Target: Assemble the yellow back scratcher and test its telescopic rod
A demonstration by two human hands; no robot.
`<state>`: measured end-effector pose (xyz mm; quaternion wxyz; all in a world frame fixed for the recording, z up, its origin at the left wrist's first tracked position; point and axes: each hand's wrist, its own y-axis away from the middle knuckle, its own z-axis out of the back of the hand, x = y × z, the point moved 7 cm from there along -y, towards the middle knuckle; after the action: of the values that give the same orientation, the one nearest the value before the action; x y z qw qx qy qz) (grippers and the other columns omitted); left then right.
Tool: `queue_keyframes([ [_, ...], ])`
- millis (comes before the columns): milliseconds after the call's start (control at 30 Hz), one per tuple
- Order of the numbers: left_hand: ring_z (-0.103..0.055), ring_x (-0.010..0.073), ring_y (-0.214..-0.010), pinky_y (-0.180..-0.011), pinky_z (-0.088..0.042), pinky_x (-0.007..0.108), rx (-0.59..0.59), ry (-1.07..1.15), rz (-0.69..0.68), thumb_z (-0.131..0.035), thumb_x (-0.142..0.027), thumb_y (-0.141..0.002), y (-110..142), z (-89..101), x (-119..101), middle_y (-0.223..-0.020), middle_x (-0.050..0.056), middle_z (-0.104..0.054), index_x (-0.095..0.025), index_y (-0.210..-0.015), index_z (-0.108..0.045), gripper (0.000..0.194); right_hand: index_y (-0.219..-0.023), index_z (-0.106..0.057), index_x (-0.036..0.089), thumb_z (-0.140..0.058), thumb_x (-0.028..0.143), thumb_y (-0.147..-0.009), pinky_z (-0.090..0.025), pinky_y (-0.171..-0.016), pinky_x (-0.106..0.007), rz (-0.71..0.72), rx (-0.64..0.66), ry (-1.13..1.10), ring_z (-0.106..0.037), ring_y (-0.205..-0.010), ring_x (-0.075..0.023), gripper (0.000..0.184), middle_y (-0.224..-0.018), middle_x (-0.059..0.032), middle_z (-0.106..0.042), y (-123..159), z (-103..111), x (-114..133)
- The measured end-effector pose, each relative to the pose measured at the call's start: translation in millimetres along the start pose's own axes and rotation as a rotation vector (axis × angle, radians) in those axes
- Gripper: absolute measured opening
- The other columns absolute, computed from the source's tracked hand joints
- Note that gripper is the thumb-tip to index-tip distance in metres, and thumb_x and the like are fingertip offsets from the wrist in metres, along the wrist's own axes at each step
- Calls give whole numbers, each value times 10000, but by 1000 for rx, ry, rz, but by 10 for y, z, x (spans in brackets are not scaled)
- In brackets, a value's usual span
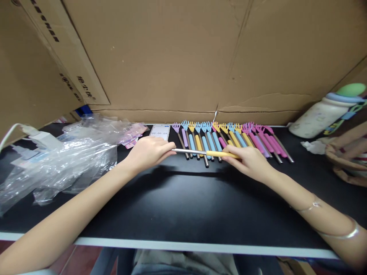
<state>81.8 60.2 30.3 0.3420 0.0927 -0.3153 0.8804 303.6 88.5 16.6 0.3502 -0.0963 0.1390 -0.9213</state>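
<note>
desk (183, 198): black top w/ pale front edge, cardboard walls behind & at left. Work happens just in front of the row, mid-desk.
bag heap (65, 156): clear plastic sleeves piled at left, pink-printed packs mixed in at its far side.
bottle (323, 114): pale, green cap, lying tilted at far right, by a wad of tissue.
row of scratchers (229, 139): small telescopic back scratchers side by side against the rear wall, claw heads away from the person; purple, blue, yellow, then pink toward the right. Metal shafts point toward the person.
phone (159, 131): flat, screen up, shows a timer readout; just left of the row.
left hand (150, 151): closed, fingertips pinch the bare metal end of the held piece. Palm down.
right hand (249, 160): closed round the yellow grip end; head end hidden under the fingers, cannot tell its shape.
held scratcher (206, 153): horizontal, just above the desk & across the near tips of the row. Thin silver shaft at left, yellow sleeve at right; shaft looks part-extended.
step, judged: seems to be sliding the shaft along its axis between the 2 hands.
how to do well: keep both hands in line so the thin tube doesn't bend; pinch near the tip, firm hold on the grip; stay clear of the row's tips so none get knocked askew.
</note>
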Motion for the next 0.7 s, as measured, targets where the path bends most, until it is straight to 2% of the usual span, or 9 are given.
queue_keyframes([
  [200,-532,107,-581,-523,-280,231,-1,-7,-2,-334,-384,-908,18,-38,-19,-628,-26,-593,-198,-735,-545,330,-816,-556,198,-368,443,-875,-284,-517,-202,-26,74,-162,-443,-511,-91,315,-571,25,-506,1,-50,9],
  [500,-539,109,-590,-532,-299,229,-53,-65,-32,-358,-370,-903,3,50,-104,-625,-23,-604,-206,-731,-560,311,-730,-546,168,-322,439,-881,-303,-539,-215,-74,250,-408,-404,-527,-86,383,-572,27,-458,-3,-129,65],
  [700,-526,116,-557,-527,-305,232,-21,-91,-43,-360,-359,-902,-8,17,-198,-560,-20,-559,-184,-677,-510,323,-695,-508,167,-332,429,-877,-288,-524,-211,-76,252,-405,-396,-521,-82,365,-567,31,-451,-7,-148,74],
])
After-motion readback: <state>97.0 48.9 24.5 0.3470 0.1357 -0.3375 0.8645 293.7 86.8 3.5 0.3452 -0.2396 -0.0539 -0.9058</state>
